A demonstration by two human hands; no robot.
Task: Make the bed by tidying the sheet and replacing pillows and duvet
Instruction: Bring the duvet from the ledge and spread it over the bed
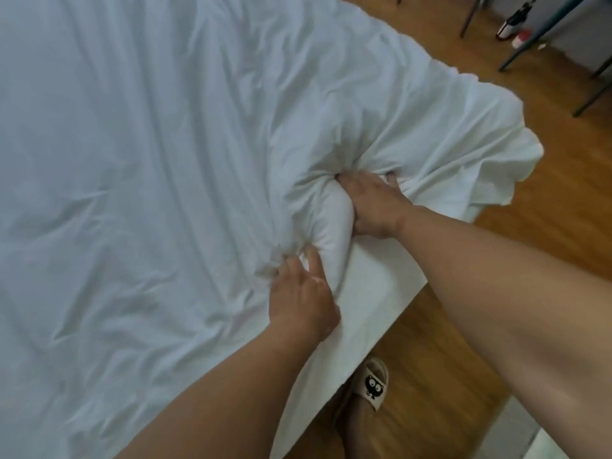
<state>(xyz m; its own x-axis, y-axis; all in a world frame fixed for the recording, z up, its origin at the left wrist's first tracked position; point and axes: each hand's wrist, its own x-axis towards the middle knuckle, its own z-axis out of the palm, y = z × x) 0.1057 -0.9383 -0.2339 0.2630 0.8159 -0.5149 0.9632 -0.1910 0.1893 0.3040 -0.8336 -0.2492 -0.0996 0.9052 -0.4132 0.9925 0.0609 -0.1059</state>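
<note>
Head: duvet (331, 223) between both hands (303, 303) (371, 207)

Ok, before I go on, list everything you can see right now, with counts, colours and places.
duvet: one, white, wrinkled across the bed, near edge bunched
sheet: one, white, strip along the bed edge under the bunch
floor: wood, brown, right of the bed
furniture legs: several, dark, top right
bottle: one, white and dark, on the floor top right
slipper: one, beige with black cartoon face, on a foot beside the bed
left hand: grips the bunched duvet edge
right hand: grips the same bunch, further along
</note>
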